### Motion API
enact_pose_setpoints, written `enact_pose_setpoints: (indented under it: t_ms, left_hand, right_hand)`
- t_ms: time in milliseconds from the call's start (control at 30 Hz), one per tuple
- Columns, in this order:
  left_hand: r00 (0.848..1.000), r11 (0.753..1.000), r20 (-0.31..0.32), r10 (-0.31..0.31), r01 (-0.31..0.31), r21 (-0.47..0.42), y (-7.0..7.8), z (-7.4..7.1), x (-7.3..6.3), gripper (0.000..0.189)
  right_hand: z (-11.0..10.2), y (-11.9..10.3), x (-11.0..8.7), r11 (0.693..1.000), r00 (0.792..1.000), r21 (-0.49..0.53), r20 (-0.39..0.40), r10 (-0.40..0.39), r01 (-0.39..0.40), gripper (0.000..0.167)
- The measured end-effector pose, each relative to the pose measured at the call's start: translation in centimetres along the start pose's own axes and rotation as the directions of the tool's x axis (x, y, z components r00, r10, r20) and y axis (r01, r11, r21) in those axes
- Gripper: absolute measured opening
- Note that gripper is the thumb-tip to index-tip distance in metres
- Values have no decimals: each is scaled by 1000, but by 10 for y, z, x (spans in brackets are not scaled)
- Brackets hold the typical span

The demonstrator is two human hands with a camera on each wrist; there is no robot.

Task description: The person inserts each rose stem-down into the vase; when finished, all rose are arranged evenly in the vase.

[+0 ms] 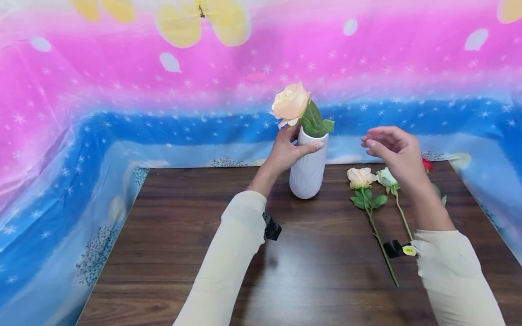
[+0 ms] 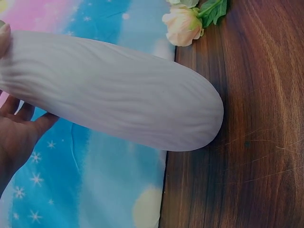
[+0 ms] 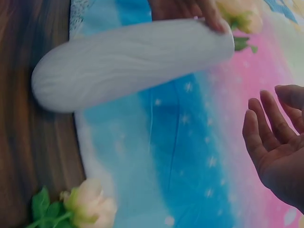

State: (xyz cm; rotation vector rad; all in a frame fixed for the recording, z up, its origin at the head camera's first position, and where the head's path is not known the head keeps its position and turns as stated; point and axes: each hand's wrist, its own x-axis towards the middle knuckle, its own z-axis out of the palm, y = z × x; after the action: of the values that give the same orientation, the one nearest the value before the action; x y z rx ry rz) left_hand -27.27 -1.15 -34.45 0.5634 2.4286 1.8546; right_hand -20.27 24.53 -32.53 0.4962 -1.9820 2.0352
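Note:
A white ridged vase (image 1: pixel 307 170) stands near the back edge of the table, with a peach rose (image 1: pixel 290 104) in it. The rose's bloom leans left over the rim, and its green leaves (image 1: pixel 313 120) show at the mouth. My left hand (image 1: pixel 287 151) grips the vase just below the rim, thumb across the front and fingers behind. In the left wrist view the ridged side of the vase (image 2: pixel 114 90) fills the middle. My right hand (image 1: pixel 397 151) is raised to the right of the vase, fingers loosely bent with nothing in them; the right wrist view shows its bare palm (image 3: pixel 285 161).
Right of the vase, another peach rose (image 1: pixel 361 178) and a white rose (image 1: pixel 386 179) lie on the dark wooden table (image 1: pixel 195 235), stems toward me. A red rose (image 1: pixel 427 165) is mostly hidden behind my right wrist. A patterned cloth (image 1: pixel 122 81) hangs behind the table.

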Motion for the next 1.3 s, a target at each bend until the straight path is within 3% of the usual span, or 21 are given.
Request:
enact_pose_setpoints:
  t_ms: [300, 500, 633, 700, 833, 1000, 1067, 1300]
  left_hand:
    - [999, 999, -12, -30, 30, 12, -2, -2, -1, 83]
    - [999, 999, 5, -41, 41, 28, -4, -2, -2, 81]
    - [999, 998, 3, -52, 52, 27, -2, -1, -1, 83]
    - [998, 998, 6, -56, 56, 31, -2, -1, -1, 82]
    - [999, 998, 5, -44, 44, 36, -1, -1, 0, 82]
    - [1000, 999, -5, -29, 29, 21, -1, -1, 0, 82]
    - [999, 999, -1, -33, 33, 19, -2, -1, 0, 81]
    - [1000, 1000, 3, -11, 11, 7, -1, 0, -1, 80]
  right_hand:
    - [-36, 26, -31, 994, 994, 21, 2, 108, -108, 25]
    - [-50, 49, -45, 987, 986, -38, 43, 159, -158, 28]
    - [-55, 64, -53, 966, 969, -115, 60, 241, -233, 28]
    - [-59, 72, -58, 935, 949, -201, 62, 308, -291, 26]
    - [-66, 86, -66, 847, 902, -378, 64, 426, -373, 17]
    - [-66, 103, -71, 779, 855, -460, 75, 513, -427, 43]
    - [-66, 108, -73, 747, 838, -499, 73, 541, -439, 43]
    - [-66, 116, -80, 621, 817, -675, 47, 575, -398, 35]
